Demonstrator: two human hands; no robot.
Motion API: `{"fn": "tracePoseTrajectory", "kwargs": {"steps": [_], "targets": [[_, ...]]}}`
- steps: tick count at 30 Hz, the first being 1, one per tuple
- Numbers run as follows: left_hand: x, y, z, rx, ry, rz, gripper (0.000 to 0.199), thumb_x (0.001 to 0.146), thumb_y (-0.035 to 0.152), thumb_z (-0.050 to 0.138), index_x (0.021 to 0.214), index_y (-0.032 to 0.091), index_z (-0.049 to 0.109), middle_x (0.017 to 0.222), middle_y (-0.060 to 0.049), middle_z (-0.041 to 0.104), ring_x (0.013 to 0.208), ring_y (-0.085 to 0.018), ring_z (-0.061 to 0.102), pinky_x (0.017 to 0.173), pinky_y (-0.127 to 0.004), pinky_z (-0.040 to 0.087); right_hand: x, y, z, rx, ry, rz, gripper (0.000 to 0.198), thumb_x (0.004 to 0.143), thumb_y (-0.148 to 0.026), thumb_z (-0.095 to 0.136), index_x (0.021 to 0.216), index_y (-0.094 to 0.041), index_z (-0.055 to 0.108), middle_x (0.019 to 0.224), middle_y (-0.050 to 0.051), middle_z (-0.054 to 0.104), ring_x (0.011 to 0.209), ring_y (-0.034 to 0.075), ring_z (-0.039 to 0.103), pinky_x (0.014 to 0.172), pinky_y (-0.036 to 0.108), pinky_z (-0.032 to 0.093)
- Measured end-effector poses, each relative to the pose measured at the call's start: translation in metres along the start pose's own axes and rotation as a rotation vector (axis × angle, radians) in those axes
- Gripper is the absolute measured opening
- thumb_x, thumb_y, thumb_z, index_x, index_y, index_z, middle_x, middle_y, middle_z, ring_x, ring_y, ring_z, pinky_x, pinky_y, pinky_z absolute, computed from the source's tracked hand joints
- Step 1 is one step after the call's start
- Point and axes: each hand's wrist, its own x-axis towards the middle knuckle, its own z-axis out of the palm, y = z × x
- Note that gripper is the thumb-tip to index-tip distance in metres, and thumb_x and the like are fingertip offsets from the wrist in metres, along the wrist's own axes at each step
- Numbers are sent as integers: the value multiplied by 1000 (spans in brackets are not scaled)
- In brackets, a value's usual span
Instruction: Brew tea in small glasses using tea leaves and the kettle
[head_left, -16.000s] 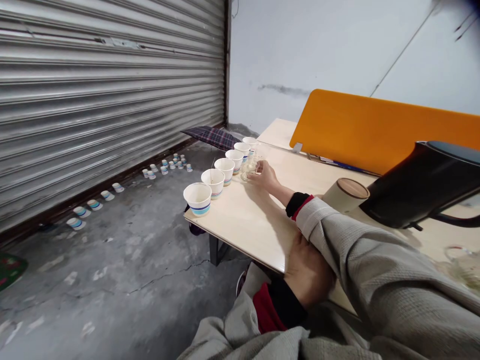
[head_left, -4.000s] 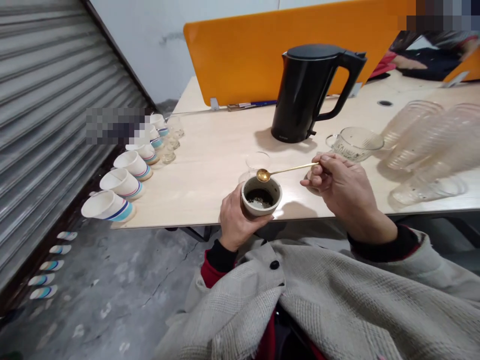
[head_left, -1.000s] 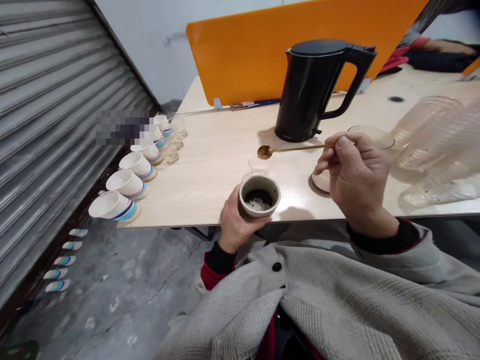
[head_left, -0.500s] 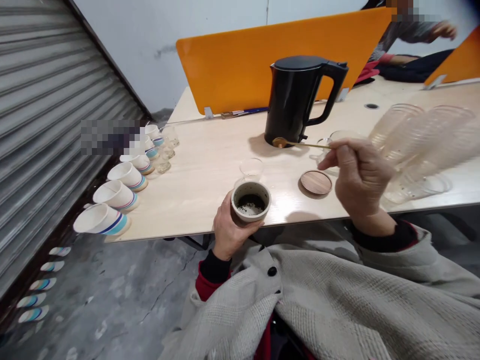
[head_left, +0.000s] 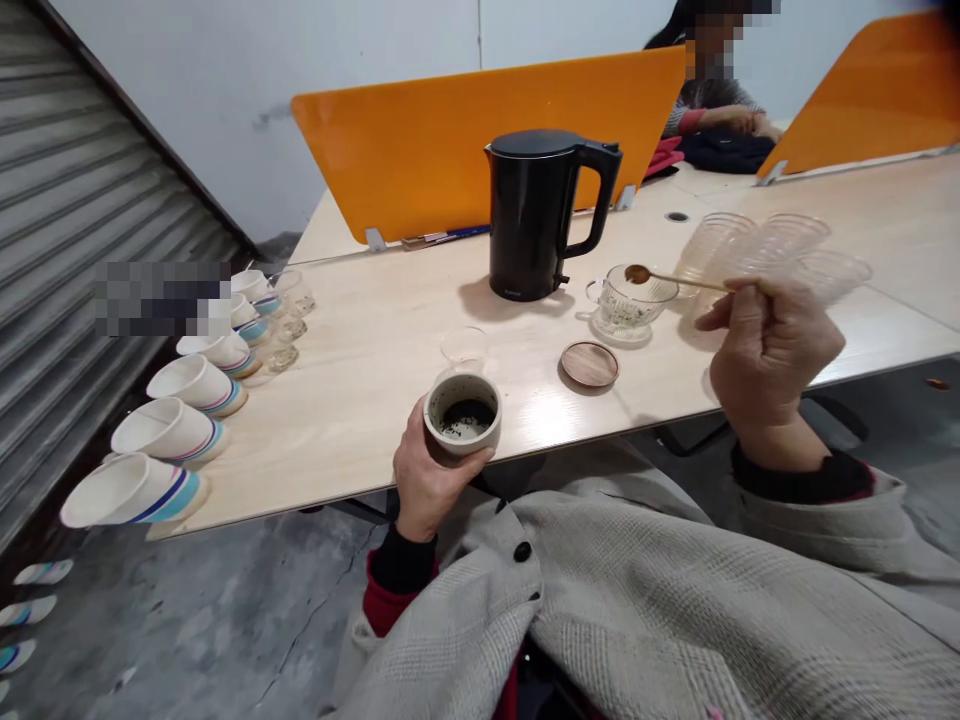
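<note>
My left hand (head_left: 431, 475) is wrapped round a pale ceramic jar (head_left: 489, 440) near the table's front edge; dark loose tea leaves (head_left: 463, 422) lie inside it. My right hand (head_left: 776, 350) pinches the thin handle of a golden spoon (head_left: 694, 284). The spoon's bowl hangs over the rim of a clear glass teacup (head_left: 626, 312), which holds bits of something green and pale. A round wooden lid (head_left: 590, 364) rests on the table between the jar and my right hand. Behind the jar stands a clear plastic cup (head_left: 463, 348), partly hidden.
A black electric kettle (head_left: 529, 220) stands before an orange divider (head_left: 405, 150). Paper cups (head_left: 157, 490) line the left edge, small clear cups (head_left: 281, 352) beside them. Stacked clear cups (head_left: 757, 250) stand at right. A person's hands (head_left: 742, 122) rest on dark cloth beyond the divider.
My view has swung right. The spoon has moved from in front of the kettle to over the glass teacup. My left hand keeps its hold on the jar.
</note>
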Motion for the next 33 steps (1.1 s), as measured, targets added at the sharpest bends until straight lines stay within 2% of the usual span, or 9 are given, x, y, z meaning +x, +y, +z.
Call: {"fn": "tracePoseTrajectory", "kwargs": {"steps": [2, 11, 15, 17, 19, 22, 25, 28, 33], "targets": [[0, 0, 0, 1, -2, 0, 96, 70, 54, 92, 150, 23, 50, 142, -14, 69, 130, -36, 68, 111, -54, 56, 6, 16, 5, -42, 4, -26, 29, 103, -30, 50, 102, -18, 76, 66, 1, 67, 68, 19, 68, 79, 37, 54], [0, 1, 1, -14, -7, -7, 96, 70, 57, 91, 150, 23, 49, 143, -14, 68, 132, -35, 67, 112, -52, 55, 8, 73, 65, -108, -338, 88, 16, 95, -19, 54, 90, -20, 69, 63, 1, 57, 70, 19, 55, 76, 34, 39], [0, 2, 0, -17, -16, -3, 96, 71, 55, 91, 151, 23, 48, 143, -13, 68, 131, -34, 67, 113, -50, 55, 3, 65, 55, -165, -358, 114, 15, 94, -24, 60, 103, -19, 71, 69, 4, 62, 75, 22, 57, 77, 36, 39], [-1, 3, -1, -18, -17, 6, 96, 72, 55, 91, 151, 23, 48, 143, -13, 68, 132, -34, 67, 112, -49, 55, -4, 53, 35, -209, -336, 103, 30, 92, -31, 69, 119, -21, 70, 84, 8, 69, 79, 25, 59, 77, 38, 41], [-1, 4, -1, -17, -24, 23, 96, 72, 57, 91, 151, 23, 48, 143, -13, 68, 131, -34, 68, 111, -48, 57, -15, 36, 15, -210, -333, 39, 43, 95, -40, 69, 135, -26, 64, 106, 12, 73, 85, 28, 61, 80, 42, 45], [-3, 6, 0, -3, -42, 52, 98, 71, 61, 91, 151, 23, 48, 142, -13, 69, 130, -34, 69, 109, -49, 58, -36, 11, 2, -92, -369, -57, 46, 97, -45, 67, 139, -27, 63, 106, 11, 72, 82, 26, 65, 81, 44, 51], [-7, 10, 3, 13, -38, 62, 100, 70, 63, 91, 150, 23, 47, 141, -14, 69, 128, -34, 70, 108, -51, 59, -55, -1, 19, 5, -612, -128, 55, 98, -54, 63, 142, -22, 63, 122, 16, 71, 104, 31, 69, 86, 45, 57], [-13, 18, 7, -7, -46, 74, 99, 71, 61, 91, 151, 24, 46, 140, -14, 70, 127, -34, 70, 108, -51, 59, -67, 0, 45, -38, -834, -209, 68, 96, -62, 61, 148, -19, 59, 150, 22, 58, 133, 41, 58, 104, 58, 52], [-18, 30, 15, -65, -68, 92, 98, 72, 60, 91, 151, 23, 46, 141, -16, 68, 129, -35, 69, 110, -55, 58, -74, 10, 65, -39, -917, -295, 64, 97, -60, 58, 147, -21, 59, 145, 20, 62, 133, 42, 58, 110, 64, 47]]}}
